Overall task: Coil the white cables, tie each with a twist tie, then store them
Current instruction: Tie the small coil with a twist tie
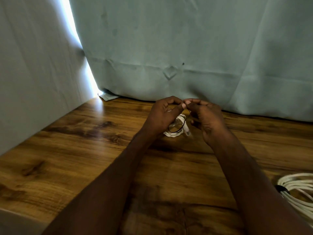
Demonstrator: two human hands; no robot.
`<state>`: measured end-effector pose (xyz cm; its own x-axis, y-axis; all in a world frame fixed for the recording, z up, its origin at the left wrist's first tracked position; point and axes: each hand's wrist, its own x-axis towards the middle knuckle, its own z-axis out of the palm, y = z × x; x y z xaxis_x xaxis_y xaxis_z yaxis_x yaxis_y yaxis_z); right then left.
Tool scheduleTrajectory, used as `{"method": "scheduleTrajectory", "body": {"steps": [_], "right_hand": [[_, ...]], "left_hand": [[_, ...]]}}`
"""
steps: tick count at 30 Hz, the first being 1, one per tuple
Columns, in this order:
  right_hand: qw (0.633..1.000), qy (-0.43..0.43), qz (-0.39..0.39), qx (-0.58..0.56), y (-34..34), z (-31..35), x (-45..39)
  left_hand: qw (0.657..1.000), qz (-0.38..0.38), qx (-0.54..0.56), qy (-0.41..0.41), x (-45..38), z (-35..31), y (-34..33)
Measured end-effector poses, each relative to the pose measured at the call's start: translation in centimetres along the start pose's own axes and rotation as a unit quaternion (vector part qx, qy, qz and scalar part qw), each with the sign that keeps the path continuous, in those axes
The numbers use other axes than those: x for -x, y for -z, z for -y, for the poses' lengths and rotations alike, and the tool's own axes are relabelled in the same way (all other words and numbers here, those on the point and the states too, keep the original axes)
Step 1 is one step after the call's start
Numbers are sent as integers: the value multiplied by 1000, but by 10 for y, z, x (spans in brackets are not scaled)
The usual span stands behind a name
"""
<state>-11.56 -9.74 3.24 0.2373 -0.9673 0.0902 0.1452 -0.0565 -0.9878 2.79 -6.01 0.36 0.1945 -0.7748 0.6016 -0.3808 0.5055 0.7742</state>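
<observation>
Left hand (162,116) and right hand (205,119) pinch a dark twist tie (182,127) looped round a small white coiled cable (176,131) at the table's (67,158) twelve o'clock (another tied coil (298,190) lies at four o'clock).

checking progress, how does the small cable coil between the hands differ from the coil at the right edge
The small coil sits far back near the curtain, between the left hand and right hand, which pinch a dark twist tie looped over it. The right-edge coil lies untouched, close by, cut off by the frame. It looks larger and already bears a dark band. Both are white, on the wooden table.
</observation>
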Motion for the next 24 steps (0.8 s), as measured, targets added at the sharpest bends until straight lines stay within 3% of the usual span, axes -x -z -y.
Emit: {"method": "scheduleTrajectory", "body": {"steps": [9,12,14,16,18,20,22,24], "right_hand": [[999,-28,20,-10,0,-1,-3],[992,3,27,-127,-2,1,-6],[954,33,83,-287,6,11,-9],[874,62,139,-462,21,22,-11],[800,79,148,-576,33,27,-9],[769,75,120,-624,39,25,-8],[804,41,58,-590,40,21,-11],[905,5,-28,-425,33,19,-14]], "left_hand": [[1000,3,-19,11,0,-1,1],[999,3,-32,18,0,0,0],[999,0,-31,34,1,0,3],[999,5,-17,42,3,-1,6],[999,22,-12,48,3,-2,8],[997,45,-17,52,3,-1,7],[997,45,18,59,3,0,6],[995,5,77,70,1,3,7]]}}
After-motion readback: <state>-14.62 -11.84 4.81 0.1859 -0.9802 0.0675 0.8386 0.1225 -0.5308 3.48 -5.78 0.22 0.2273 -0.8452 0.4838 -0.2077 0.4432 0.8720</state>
